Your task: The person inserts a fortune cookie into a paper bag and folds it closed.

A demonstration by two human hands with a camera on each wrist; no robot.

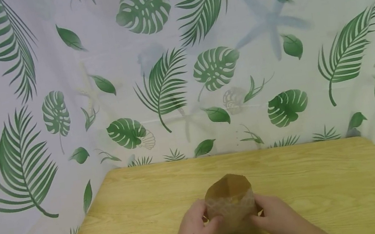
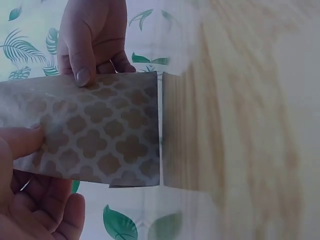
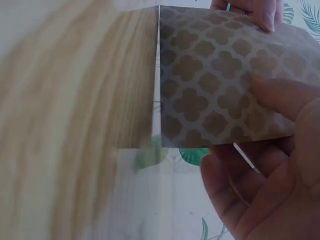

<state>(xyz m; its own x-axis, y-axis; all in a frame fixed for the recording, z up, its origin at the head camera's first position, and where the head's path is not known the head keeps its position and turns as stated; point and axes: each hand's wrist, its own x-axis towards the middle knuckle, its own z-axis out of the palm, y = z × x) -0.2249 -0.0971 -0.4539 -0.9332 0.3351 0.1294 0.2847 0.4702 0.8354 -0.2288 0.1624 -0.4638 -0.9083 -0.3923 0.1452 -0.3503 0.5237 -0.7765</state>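
A brown paper envelope (image 1: 231,214) with a pale quatrefoil pattern stands upright between my hands, near the table's front edge. Its plain brown upper part (image 1: 229,186) rises above the patterned front like a raised flap. My left hand (image 1: 196,227) pinches the left side, thumb across the front and fingers behind. On the other side my right hand (image 1: 282,215) grips it the same way. Both wrist views show the patterned paper (image 2: 105,130) close up, its lower edge near the wood. Whatever may be inside is hidden.
The yellow wood-grain table (image 1: 142,203) extends behind and to both sides of the hands. White cloth (image 1: 177,94) printed with green leaves hangs along the back and sides, with faint starfish and shell shapes on it.
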